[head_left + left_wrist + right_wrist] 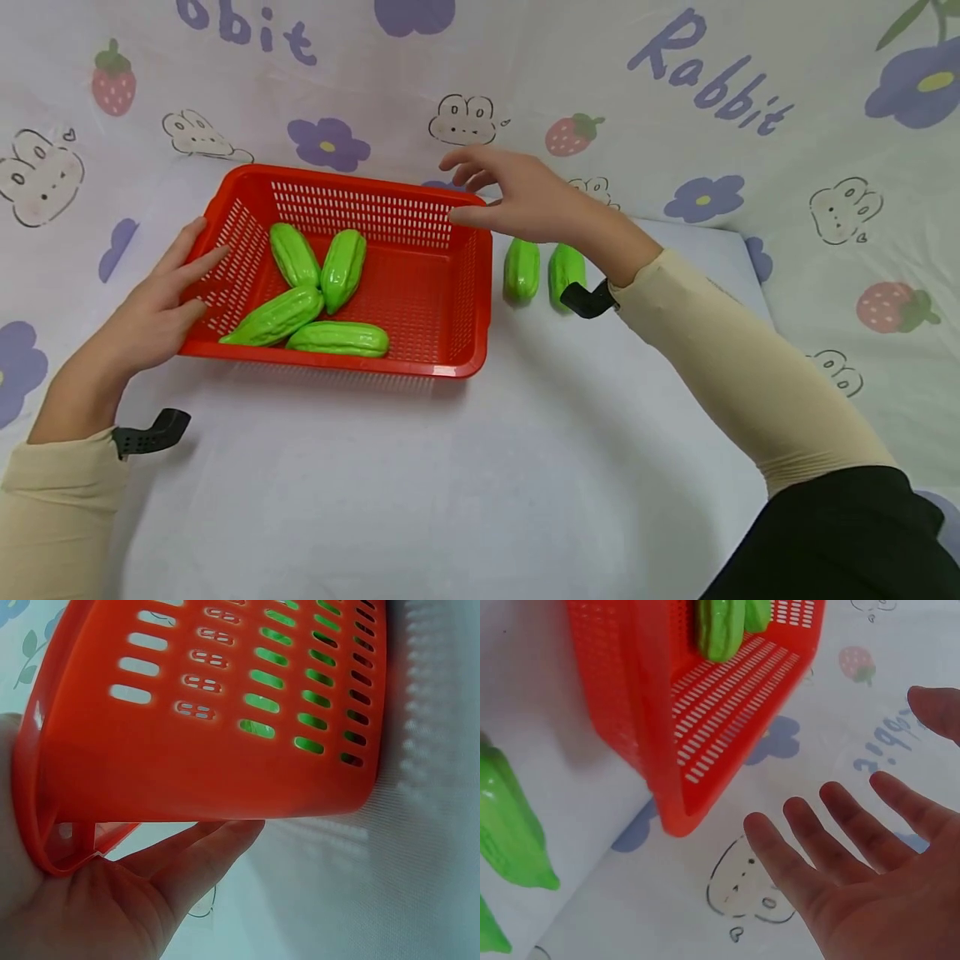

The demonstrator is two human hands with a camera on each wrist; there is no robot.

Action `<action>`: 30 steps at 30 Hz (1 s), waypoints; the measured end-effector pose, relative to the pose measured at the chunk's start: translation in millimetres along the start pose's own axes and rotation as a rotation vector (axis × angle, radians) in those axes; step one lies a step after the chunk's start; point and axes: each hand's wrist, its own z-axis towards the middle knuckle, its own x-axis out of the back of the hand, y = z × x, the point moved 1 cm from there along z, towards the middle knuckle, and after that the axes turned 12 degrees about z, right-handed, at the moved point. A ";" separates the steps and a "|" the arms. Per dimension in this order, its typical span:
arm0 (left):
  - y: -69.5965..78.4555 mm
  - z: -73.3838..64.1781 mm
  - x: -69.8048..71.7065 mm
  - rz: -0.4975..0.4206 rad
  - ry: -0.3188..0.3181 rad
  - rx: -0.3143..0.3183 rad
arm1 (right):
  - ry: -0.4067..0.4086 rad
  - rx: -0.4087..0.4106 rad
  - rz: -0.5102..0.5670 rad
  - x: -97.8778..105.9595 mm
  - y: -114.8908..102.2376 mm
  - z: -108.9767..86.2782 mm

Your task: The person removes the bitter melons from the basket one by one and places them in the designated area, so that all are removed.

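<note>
- Between the two hands: red basket [420, 287], glossy plastic, rectangular with rounded corners, slotted walls, sitting on a white fabric-look surface [420, 492].
- Inside it, nearer left hand [153, 312]: 4 green gourds [344, 271], shiny, ribbed, elongated. Three meet at their ends, the fourth lies along the near wall.
- Under the right forearm, just outside the basket: 2 loose gourds [521, 271] of the same kind, side by side. 6 total.
- Left hand: gripping the basket's left end, digits on both sides of the rim.
- Right hand [517, 192]: raised at the far right corner, fingers spread, holding nothing. Head view overlaps its thumb with the corner; right wrist view shows a gap.
- Left wrist view only: outer face of the end wall, green showing through the slots.
- Right wrist view only: right palm side, plus the tapered tip of one loose gourd.
- On the wrists: 2 black straps [588, 300], beige sleeves [720, 358].
- Beyond both hands: printed cloth [525, 50], soft folds, 3 strawberries in head view.
</note>
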 end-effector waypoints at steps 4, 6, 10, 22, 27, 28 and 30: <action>1.4 -0.5 -0.1 -0.007 0.006 -0.001 | -0.031 0.031 -0.015 -5.4 -5.0 7.5; 2.0 -1.0 0.1 -0.008 0.005 -0.002 | -0.048 0.037 -0.019 -8.3 -7.6 10.3; 2.5 -1.7 0.6 0.003 0.001 0.000 | -0.078 0.030 -0.045 -12.6 -11.3 14.7; 1.8 -1.5 0.8 -0.002 0.006 0.001 | -0.149 0.028 -0.129 -23.4 -21.2 28.3; 1.3 -1.2 1.2 -0.009 0.008 0.002 | -0.175 0.057 -0.140 -31.3 -22.1 37.3; 1.3 -1.0 1.0 -0.007 0.006 0.002 | -0.182 0.058 -0.145 -33.0 -22.3 39.1; 1.6 -0.7 0.8 -0.005 0.003 0.003 | -0.196 0.052 -0.157 -36.1 -24.4 42.8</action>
